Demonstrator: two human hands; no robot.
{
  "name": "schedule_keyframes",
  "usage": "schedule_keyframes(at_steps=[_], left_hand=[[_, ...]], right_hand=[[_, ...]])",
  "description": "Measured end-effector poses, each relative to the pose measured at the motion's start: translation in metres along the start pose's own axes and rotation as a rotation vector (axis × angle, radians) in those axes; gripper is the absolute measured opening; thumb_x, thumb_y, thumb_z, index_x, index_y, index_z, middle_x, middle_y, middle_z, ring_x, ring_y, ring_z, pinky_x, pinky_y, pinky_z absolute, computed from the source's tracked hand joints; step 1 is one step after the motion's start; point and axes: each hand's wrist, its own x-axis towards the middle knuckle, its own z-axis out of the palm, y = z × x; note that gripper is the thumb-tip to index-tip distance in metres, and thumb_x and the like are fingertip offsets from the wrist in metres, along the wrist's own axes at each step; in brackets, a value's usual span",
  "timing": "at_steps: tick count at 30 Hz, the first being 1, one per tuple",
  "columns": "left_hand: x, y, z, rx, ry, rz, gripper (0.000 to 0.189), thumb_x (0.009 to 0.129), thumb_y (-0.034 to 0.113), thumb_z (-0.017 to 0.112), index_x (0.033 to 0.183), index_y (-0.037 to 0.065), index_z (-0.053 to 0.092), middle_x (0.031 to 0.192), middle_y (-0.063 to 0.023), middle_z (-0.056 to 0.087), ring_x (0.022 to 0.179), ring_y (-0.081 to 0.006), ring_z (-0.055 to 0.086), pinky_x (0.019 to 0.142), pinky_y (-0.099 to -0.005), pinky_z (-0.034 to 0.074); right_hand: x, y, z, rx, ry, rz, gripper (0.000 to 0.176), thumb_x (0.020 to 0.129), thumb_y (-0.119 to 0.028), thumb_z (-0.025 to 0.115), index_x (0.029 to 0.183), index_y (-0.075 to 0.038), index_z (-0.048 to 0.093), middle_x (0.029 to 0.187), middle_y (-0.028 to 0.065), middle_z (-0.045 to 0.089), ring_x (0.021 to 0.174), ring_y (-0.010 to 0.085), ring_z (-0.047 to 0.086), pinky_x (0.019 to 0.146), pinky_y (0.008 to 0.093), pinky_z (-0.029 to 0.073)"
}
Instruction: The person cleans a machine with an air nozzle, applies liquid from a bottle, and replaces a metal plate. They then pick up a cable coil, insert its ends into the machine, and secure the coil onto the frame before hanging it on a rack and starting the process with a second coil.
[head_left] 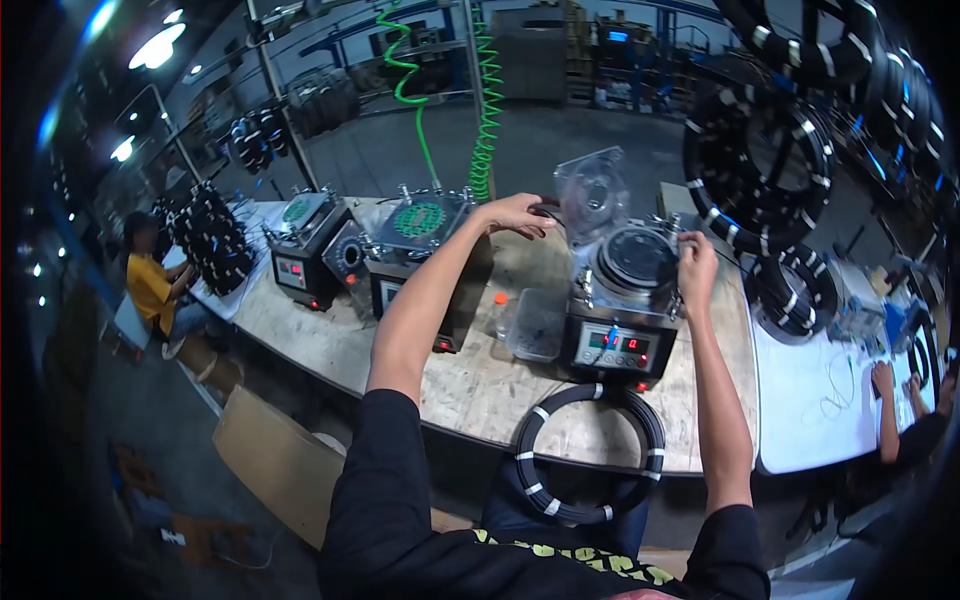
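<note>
— How do our grips stand?
— Our left hand (515, 213) has its grip half curled; we cannot tell whether it pinches anything. The raised clear lid (592, 190) stands just right of it.
— And the right?
— Our right hand (697, 262) curls onto the machine (620, 345) edge, hold unclear. The round black plate (636, 258) lies between both grips; the cable coil (590, 455) rests below them, nearer us, on the worktop (480, 385).
</note>
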Motion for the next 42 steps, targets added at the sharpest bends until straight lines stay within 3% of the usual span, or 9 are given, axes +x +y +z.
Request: schedule_keyframes(at_steps=[4,7,10,19,25,28,34,36,42], left_hand=[[-0.003,-0.031,-0.096,0.095,0.165,-0.046,0.032,0.099,0.018,0.069,0.126,0.001,0.069,0.092,-0.0078,0.073,0.074,-0.0121,0.070,0.059,-0.0267,0.058],[-0.019,-0.061,-0.147,0.297,0.751,-0.015,0.022,0.093,0.025,0.073,0.105,0.008,0.080,0.079,-0.0049,0.073,0.065,-0.0128,0.068,0.055,-0.0292,0.056],[-0.021,-0.111,-0.195,0.545,0.968,0.051,0.034,0.092,0.035,0.071,0.114,0.010,0.079,0.102,-0.0154,0.078,0.093,-0.0287,0.075,0.091,-0.0396,0.058],[0.030,-0.103,-0.174,0.622,0.700,-0.332,0.060,0.095,0.047,0.067,0.147,0.019,0.059,0.153,-0.0171,0.053,0.145,-0.0337,0.046,0.119,-0.0386,0.036],[0.024,-0.046,-0.152,0.335,0.547,-0.011,0.050,0.100,0.037,0.064,0.145,0.016,0.061,0.146,-0.0145,0.060,0.126,-0.0336,0.063,0.105,-0.0532,0.048],[-0.001,0.010,-0.113,0.059,0.565,0.051,0.041,0.107,0.026,0.058,0.144,0.010,0.061,0.119,-0.0074,0.067,0.104,-0.0209,0.068,0.085,-0.0386,0.063],[-0.063,0.092,-0.066,0.006,0.372,0.116,0.041,0.108,0.025,0.056,0.140,0.000,0.060,0.119,-0.0128,0.064,0.102,-0.0170,0.068,0.090,-0.0335,0.065],[-0.085,0.113,-0.047,-0.034,0.321,0.090,0.045,0.108,0.029,0.056,0.142,0.000,0.058,0.124,-0.0141,0.066,0.095,-0.0147,0.072,0.090,-0.0268,0.064],[-0.108,0.161,0.019,-0.156,0.148,0.180,0.045,0.108,0.028,0.057,0.142,-0.001,0.058,0.123,-0.0144,0.066,0.098,-0.0191,0.074,0.091,-0.0262,0.064]], right_hand=[[-0.001,-0.013,-0.004,0.017,0.002,0.023,0.017,0.096,0.000,0.052,0.101,0.003,0.069,0.093,0.0206,0.068,0.078,0.0301,0.064,0.073,0.0408,0.049],[-0.001,-0.008,-0.001,0.032,0.025,-0.036,0.018,0.097,0.002,0.051,0.100,0.004,0.068,0.093,0.0192,0.069,0.077,0.0291,0.063,0.074,0.0404,0.049],[-0.002,-0.017,-0.004,0.034,-0.008,0.006,0.017,0.097,0.003,0.049,0.099,0.005,0.067,0.092,0.0177,0.069,0.077,0.0273,0.062,0.075,0.0391,0.048],[-0.003,-0.028,-0.008,0.060,-0.054,0.093,0.017,0.096,0.005,0.050,0.098,0.007,0.066,0.092,0.0177,0.068,0.076,0.0225,0.061,0.072,0.0351,0.047],[-0.001,-0.012,-0.004,0.053,-0.037,0.029,0.015,0.095,0.004,0.051,0.097,0.005,0.066,0.091,0.0187,0.067,0.077,0.0278,0.063,0.072,0.0374,0.048],[0.000,-0.015,-0.004,0.037,-0.041,0.021,0.014,0.095,0.003,0.053,0.097,0.003,0.067,0.091,0.0193,0.066,0.078,0.0309,0.064,0.071,0.0391,0.047],[0.001,-0.016,-0.005,-0.049,-0.102,-0.152,0.019,0.092,0.003,0.059,0.108,-0.003,0.067,0.088,0.0182,0.060,0.085,0.0356,0.062,0.079,0.0440,0.050],[0.006,-0.019,-0.004,-0.110,-0.177,-0.317,0.024,0.095,-0.007,0.063,0.119,-0.003,0.067,0.098,0.0194,0.066,0.088,0.0311,0.067,0.081,0.0416,0.052],[0.020,-0.138,-0.024,0.548,-1.044,0.155,0.073,0.098,-0.053,0.067,0.154,-0.011,0.047,0.126,0.0139,0.066,0.096,0.0212,0.071,0.089,0.0340,0.059]])
